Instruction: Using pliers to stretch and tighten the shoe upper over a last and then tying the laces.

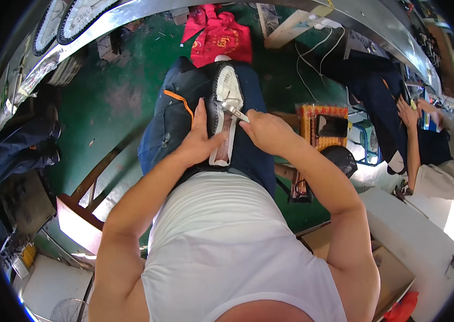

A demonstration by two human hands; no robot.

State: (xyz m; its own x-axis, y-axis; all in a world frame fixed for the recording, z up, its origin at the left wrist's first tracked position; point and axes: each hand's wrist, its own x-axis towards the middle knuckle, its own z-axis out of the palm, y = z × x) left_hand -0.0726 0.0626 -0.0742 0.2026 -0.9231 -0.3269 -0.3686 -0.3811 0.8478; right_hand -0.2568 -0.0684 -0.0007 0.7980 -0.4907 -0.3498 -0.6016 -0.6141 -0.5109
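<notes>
On my lap lies a shoe (229, 80), its sole side up and toe pointing away from me. It has a white bottom and a dark edge with a row of stitch-like marks. My left hand (200, 140) holds it along the left side, fingers stretched along the edge and thumb over the heel half. In my right hand (267, 130) is a metal hand tool (235, 111) with a silver head and pale handle; its exact kind is unclear. The tool's head rests at the middle of the shoe bottom. An orange strip (181, 100) curves over the dark cloth on my left thigh.
More shoe pieces (82, 20) lie on the metal bench (130, 22) ahead. Red cloth (221, 38) is on the green floor. To my right, a phone (332, 126) lies on a beaded seat (308, 121). Another person (436, 145) works at the far right.
</notes>
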